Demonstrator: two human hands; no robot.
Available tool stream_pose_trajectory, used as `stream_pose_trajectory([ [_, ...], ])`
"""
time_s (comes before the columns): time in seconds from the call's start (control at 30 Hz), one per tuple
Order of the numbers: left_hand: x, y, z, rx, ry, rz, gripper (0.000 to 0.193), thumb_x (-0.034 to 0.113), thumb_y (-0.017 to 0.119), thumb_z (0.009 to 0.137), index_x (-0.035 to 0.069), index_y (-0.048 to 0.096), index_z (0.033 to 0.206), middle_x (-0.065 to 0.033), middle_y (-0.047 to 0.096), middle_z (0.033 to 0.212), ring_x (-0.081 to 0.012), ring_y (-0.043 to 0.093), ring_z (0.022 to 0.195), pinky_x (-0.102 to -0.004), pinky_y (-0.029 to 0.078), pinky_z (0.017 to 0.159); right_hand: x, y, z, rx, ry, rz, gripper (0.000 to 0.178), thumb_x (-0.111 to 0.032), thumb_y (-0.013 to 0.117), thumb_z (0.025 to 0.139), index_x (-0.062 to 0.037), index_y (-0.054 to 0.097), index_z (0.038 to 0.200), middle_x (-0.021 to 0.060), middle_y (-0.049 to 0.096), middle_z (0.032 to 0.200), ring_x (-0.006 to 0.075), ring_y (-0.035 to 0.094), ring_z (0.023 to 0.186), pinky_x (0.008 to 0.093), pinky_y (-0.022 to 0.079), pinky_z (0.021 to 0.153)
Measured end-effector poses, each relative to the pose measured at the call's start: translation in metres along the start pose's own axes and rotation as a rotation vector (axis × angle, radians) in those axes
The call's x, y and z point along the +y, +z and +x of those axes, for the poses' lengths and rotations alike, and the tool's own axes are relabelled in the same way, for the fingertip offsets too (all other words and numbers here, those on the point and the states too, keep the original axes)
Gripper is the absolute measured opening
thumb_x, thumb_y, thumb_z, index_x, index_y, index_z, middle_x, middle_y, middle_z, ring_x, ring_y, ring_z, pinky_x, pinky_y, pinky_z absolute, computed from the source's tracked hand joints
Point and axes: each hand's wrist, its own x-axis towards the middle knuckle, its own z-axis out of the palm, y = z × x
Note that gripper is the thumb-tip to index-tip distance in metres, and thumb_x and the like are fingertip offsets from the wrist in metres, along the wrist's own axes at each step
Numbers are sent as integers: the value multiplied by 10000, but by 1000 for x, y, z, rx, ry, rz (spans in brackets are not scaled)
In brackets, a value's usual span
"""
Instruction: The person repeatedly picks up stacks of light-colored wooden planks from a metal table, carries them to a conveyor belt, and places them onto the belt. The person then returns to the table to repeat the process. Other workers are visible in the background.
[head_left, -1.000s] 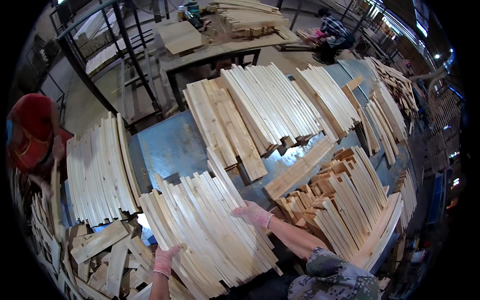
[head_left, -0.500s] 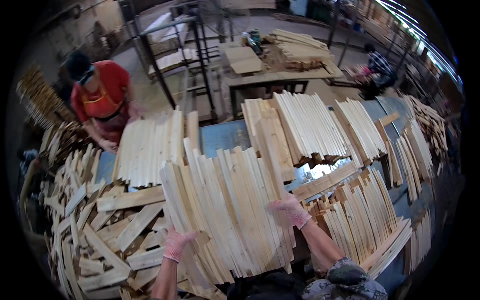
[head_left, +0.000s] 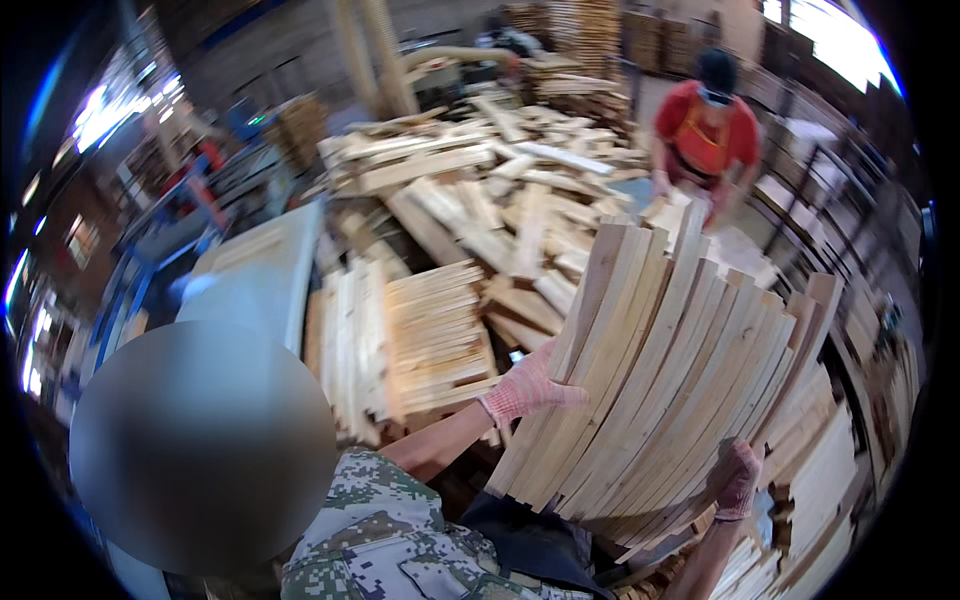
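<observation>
A wide bundle of pale wooden strips [head_left: 660, 390], set side by side, is squeezed between my two gloved hands in front of my body. My left hand [head_left: 532, 388] presses on its left edge, thumb across the front face. On the lower right edge, my right hand [head_left: 738, 482] grips the outermost strips, its fingers partly hidden. The strips are tilted, with uneven upper ends. A dark apron [head_left: 530, 535] shows under the bundle's lower end, beside my camouflage clothing [head_left: 400, 545].
Loose wooden pieces [head_left: 470, 190] lie heaped ahead. Left of my hands are neatly laid strips [head_left: 435, 330] and a pale machine table [head_left: 265, 275]. A co-worker in red [head_left: 705, 135] stands beyond the bundle. A blurred round patch hides the lower left.
My view has swung left, bringing the machine table into sight. The bundle has turned with me, raised off the worktable area, still between both hands. The co-worker now appears at the right.
</observation>
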Motion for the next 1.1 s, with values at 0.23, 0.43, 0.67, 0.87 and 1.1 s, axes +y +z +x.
stream_pose_trajectory([
  [0.23,1,-112,-161,345,-159,73,1094,374,1013,701,27,464,1581,-136,683,1380,-213,629,1276,-364,489,1120,50,130,-6,-308,221,-29,478,-188,804,781,9,615,1173,23,628,931,130,581,788,285,477,723],
  [0.43,23,-189,-301,631,-282,-238,1063,297,993,734,-50,422,1560,-154,701,1337,-208,700,1173,-347,553,1048,103,289,-43,-590,229,2,122,-130,648,934,-62,549,917,-3,523,786,126,499,698,296,467,712],
  [0.67,-20,-308,-479,886,-410,-233,957,257,979,755,-44,471,1508,-118,728,1251,-175,715,1099,-313,575,987,175,481,-146,-832,427,-145,416,-170,722,893,38,640,1243,62,708,1005,176,699,892,333,576,835],
  [0.87,-47,-428,-628,1001,-394,-452,778,298,923,779,-35,583,1395,-117,748,1196,-181,720,1085,-313,587,933,246,644,-277,-891,675,-176,433,-85,768,872,65,633,1255,80,738,1037,182,707,940,342,573,916],
  [1.1,-82,-566,-750,1008,-514,-425,724,289,906,801,-47,635,1382,-122,759,1164,-193,724,1058,-338,594,940,357,763,-384,-939,734,-283,281,-163,749,926,9,732,1147,57,743,1071,186,695,1000,331,528,938],
])
